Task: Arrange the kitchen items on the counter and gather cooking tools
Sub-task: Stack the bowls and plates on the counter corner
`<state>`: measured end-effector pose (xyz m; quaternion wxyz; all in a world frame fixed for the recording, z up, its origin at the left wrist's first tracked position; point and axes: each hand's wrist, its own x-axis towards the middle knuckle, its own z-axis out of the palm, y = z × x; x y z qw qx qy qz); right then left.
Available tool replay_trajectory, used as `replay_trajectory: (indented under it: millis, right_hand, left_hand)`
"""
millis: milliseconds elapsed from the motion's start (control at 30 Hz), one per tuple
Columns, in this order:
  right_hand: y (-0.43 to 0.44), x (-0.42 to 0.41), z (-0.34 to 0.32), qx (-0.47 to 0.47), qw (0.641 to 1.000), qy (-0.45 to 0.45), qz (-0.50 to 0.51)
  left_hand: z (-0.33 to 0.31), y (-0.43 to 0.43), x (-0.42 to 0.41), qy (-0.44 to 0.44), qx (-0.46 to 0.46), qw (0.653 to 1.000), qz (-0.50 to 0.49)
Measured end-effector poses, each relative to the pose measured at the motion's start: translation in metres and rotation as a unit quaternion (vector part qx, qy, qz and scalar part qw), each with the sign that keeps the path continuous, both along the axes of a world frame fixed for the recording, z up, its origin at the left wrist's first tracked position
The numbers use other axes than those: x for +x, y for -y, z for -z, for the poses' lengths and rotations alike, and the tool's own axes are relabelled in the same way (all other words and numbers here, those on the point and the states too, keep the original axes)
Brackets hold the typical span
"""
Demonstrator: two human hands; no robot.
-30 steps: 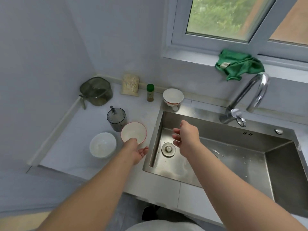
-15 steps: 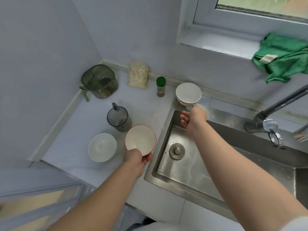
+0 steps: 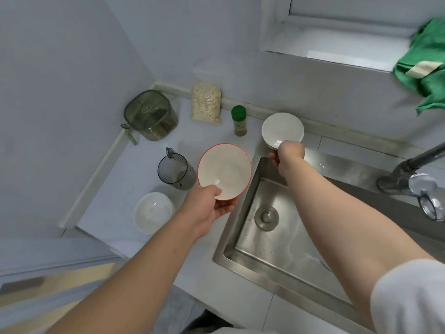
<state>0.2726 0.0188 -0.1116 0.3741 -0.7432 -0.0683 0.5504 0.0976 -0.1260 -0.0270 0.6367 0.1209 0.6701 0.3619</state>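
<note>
My left hand (image 3: 207, 208) grips the near rim of a red-rimmed white bowl (image 3: 225, 171), thumb inside, and holds it above the counter beside the sink's left edge. My right hand (image 3: 287, 154) is closed on the near rim of a second white bowl (image 3: 282, 127) that stands at the sink's back-left corner. A plain white bowl (image 3: 153, 210) rests on the counter at the near left. A dark see-through measuring cup (image 3: 174, 171) stands just left of the lifted bowl.
A green lidded container (image 3: 150, 115) sits in the back corner, with a bag of oats (image 3: 206, 102) and a green-capped spice jar (image 3: 239, 120) along the wall. The steel sink (image 3: 277, 237) lies right, faucet (image 3: 409, 169) behind it, green cloth (image 3: 423, 68) on the sill.
My left hand closed on the red-rimmed bowl and lifted it up and to the right. My right hand reached from over the sink to the far bowl and took its rim.
</note>
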Motion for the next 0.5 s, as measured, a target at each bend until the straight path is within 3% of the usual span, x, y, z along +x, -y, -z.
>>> replay_trajectory:
  millis: [200,500]
  right_hand:
    - [0.033,-0.002,-0.029,0.088,0.996,0.030,0.001]
    - [0.152,0.002,-0.091,0.157,0.986,0.037,-0.038]
  left_hand:
    - [-0.020,-0.004,0.002,-0.021,0.035,0.999,0.021]
    - [-0.061,0.009,0.002,-0.031,0.127,0.988,0.077]
